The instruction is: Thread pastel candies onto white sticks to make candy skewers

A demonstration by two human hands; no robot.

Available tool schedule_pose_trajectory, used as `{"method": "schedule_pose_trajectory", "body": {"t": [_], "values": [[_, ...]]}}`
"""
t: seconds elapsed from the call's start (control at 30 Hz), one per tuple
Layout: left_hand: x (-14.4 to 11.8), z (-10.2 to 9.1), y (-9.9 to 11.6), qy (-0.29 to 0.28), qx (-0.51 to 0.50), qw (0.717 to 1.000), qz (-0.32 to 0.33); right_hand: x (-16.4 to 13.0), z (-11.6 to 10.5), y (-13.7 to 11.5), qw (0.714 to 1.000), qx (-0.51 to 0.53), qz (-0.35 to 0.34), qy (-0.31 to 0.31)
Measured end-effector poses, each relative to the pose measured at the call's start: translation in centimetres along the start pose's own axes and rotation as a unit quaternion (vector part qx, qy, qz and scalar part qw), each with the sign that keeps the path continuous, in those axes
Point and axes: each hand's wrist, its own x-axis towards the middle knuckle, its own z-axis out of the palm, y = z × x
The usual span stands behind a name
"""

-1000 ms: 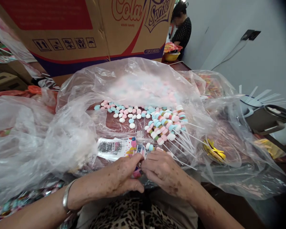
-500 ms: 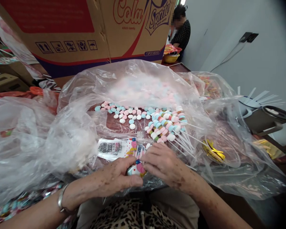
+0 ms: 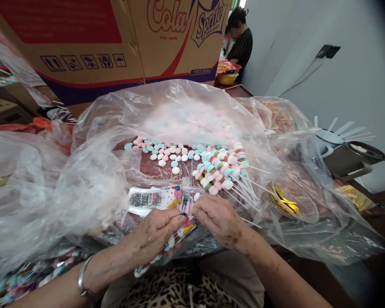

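My left hand (image 3: 158,229) grips a small clear printed candy bag (image 3: 186,226) between thumb and fingers. Pink, yellow and blue print shows on the bag. Round candies (image 3: 170,242) show below my left hand, running down to the lower left; whether they are inside the bag is hard to tell. My right hand (image 3: 220,220) is closed in a pinch beside the bag's upper right edge. What its fingertips hold is hidden. Flat printed bags (image 3: 147,199) lie just beyond my left hand. Candy skewers (image 3: 220,169) with white sticks lie piled beyond my right hand.
Loose pastel candies (image 3: 173,152) spill from a big clear plastic bag (image 3: 115,100). Gold twist ties (image 3: 285,203) lie at right, near a dark jug (image 3: 351,160) and white sticks (image 3: 346,130). A large carton (image 3: 96,38) stands behind. Another person (image 3: 242,45) sits far back.
My left hand has turned and shifted slightly, tilting the printed bag; candies now show below it. My right hand stays pinched close by. The whole view has shifted a little.
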Motion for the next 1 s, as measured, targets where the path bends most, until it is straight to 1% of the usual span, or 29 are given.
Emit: {"method": "schedule_pose_trajectory", "body": {"t": [0.07,0.1,0.17,0.23,0.3,0.37,0.43,0.5,0.57,0.63,0.7,0.77,0.8,0.83,0.87,0.93,0.97,1.0], "values": [[0.2,0.0,0.2,0.039,0.007,0.999,0.004,0.0,0.4,-0.3,0.994,0.066,0.075,0.036],[0.3,-0.1,0.3,0.062,0.013,0.998,0.013,-0.1,0.6,-0.6,0.985,0.112,0.12,0.06],[0.7,-0.1,0.4,0.109,0.034,0.992,0.048,-0.1,1.3,-1.3,0.952,0.213,0.195,0.095],[1.1,-0.1,0.4,0.146,0.056,0.984,0.087,0.0,2.1,-2.0,0.922,0.291,0.241,0.09],[1.4,0.0,0.3,0.157,0.053,0.981,0.102,0.1,2.9,-2.5,0.909,0.311,0.268,0.069],[1.4,0.1,0.1,0.138,0.003,0.987,0.082,0.2,3.3,-2.6,0.911,0.293,0.28,0.073],[1.3,0.1,-0.3,0.094,-0.079,0.991,0.054,0.3,3.3,-2.6,0.914,0.275,0.282,0.1],[1.2,0.1,-0.8,0.048,-0.162,0.985,0.033,0.3,3.2,-2.5,0.91,0.291,0.273,0.111],[1.1,0.2,-1.1,0.026,-0.238,0.971,0.024,0.2,3.2,-2.5,0.9,0.342,0.251,0.099],[1.1,0.2,-1.1,0.027,-0.314,0.949,0.01,0.2,3.4,-2.6,0.877,0.412,0.235,0.078],[1.3,0.3,-0.8,0.027,-0.369,0.929,0.001,0.1,3.7,-2.6,0.843,0.474,0.243,0.07],[1.4,0.2,-0.6,0.008,-0.386,0.922,-0.004,0.1,3.7,-2.5,0.813,0.517,0.261,0.065],[1.4,0.2,-0.5,-0.01,-0.383,0.924,-0.012,0.0,3.7,-2.4,0.809,0.522,0.263,0.061],[1.5,0.1,-0.4,-0.032,-0.373,0.927,-0.025,0.0,3.5,-2.2,0.819,0.51,0.258,0.053],[1.6,0.0,-0.4,-0.053,-0.359,0.931,-0.042,0.0,3.2,-2.0,0.843,0.477,0.245,0.046],[1.8,-0.4,-0.5,-0.077,-0.337,0.936,-0.066,-0.1,2.6,-1.7,0.906,0.372,0.195,0.048],[1.9,-0.6,-0.4,-0.085,-0.333,0.937,-0.065,-0.1,2.3,-1.7,0.932,0.315,0.168,0.059],[2.0,-0.8,-0.4,-0.093,-0.333,0.937,-0.056,0.0,2.1,-1.7,0.951,0.263,0.145,0.078]]}}
